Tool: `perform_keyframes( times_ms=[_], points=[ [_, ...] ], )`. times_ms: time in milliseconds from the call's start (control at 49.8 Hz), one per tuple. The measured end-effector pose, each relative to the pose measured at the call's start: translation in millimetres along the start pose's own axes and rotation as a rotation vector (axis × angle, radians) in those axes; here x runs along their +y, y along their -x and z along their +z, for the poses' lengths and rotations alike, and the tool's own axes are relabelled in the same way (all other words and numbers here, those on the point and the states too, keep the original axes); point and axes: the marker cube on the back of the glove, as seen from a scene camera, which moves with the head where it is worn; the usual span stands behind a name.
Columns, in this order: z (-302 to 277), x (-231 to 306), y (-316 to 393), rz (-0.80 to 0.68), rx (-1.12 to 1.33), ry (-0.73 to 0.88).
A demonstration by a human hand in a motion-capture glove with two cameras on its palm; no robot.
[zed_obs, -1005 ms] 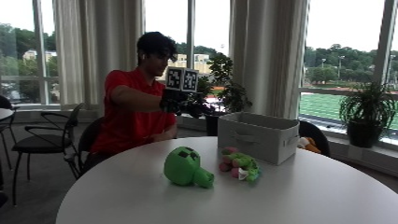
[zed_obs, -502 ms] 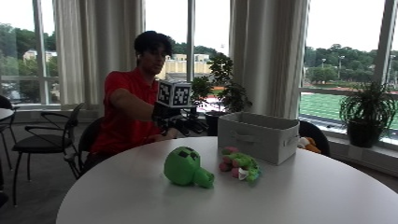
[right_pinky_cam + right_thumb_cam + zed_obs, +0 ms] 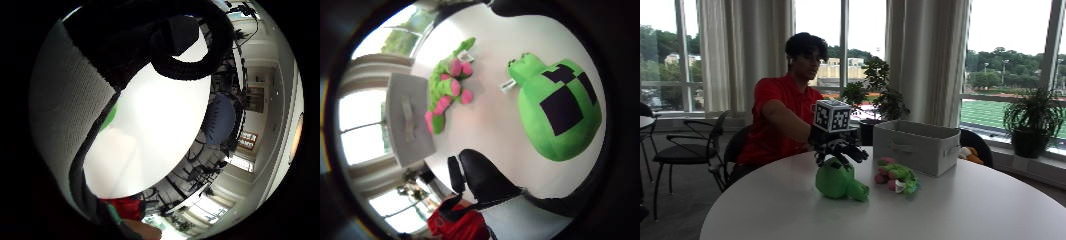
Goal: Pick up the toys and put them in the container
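A green block-faced plush [image 3: 837,182] sits on the round white table [image 3: 973,210], and the thumb side palm view shows it close under the palm [image 3: 559,114]. My gloved right hand [image 3: 838,149] hovers just above its top with fingers spread and pointing down, holding nothing. A green and pink plush [image 3: 897,179] lies to the right of it, also seen lying on the table [image 3: 448,90]. Behind that toy stands the white fabric container [image 3: 915,146], its open top visible from the palm [image 3: 408,120]. A sliver of the green plush [image 3: 109,118] shows in the little finger side view.
A dark chair [image 3: 686,150] stands left of the person, another behind the container [image 3: 974,142]. Potted plants [image 3: 1031,120] line the window sill. The white tabletop [image 3: 155,125] spreads out bare in front of the toys.
My gloved hand has come down from chest height to just above the green block-faced plush. Both toys and the container lie where they were.
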Motion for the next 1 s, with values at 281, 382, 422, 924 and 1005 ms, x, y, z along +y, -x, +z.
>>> perform_keyframes(
  times_ms=[281,382,422,924,1005],
  points=[
    [44,-12,-12,0.051,0.017,0.216],
    [53,-5,-15,0.036,-0.010,0.285],
    [53,-2,-17,0.019,-0.010,0.293],
    [55,-4,-12,0.012,-0.080,0.207],
    [52,-3,-12,0.056,-0.106,0.133]
  ],
)
